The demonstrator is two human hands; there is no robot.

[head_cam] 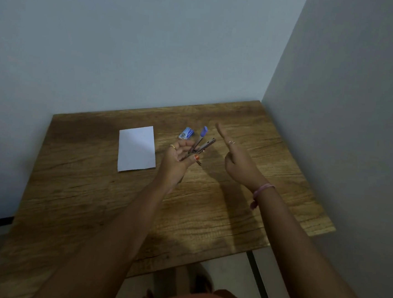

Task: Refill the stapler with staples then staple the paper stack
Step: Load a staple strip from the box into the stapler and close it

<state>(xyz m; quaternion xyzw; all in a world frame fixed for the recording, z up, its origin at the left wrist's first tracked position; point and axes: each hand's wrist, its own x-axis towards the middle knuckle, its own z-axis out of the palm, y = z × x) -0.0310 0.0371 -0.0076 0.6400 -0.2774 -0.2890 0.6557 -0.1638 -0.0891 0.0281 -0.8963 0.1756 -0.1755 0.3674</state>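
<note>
My left hand [181,155] holds a small stapler [200,142] above the wooden table [92,187]. The stapler is swung open: its purple-tipped top arm points up and away, and the metal staple channel angles to the right. To the right of it my right hand [236,160] is raised, one finger stretched out, the others curled, holding nothing. A small blue staple box [186,133] lies on the table just behind the stapler. The white paper stack [136,148] lies flat to the left of my left hand.
The table stands in a corner, with a wall behind it and another along its right side. The near table edge runs above my lap and feet. A pink band is on my right wrist.
</note>
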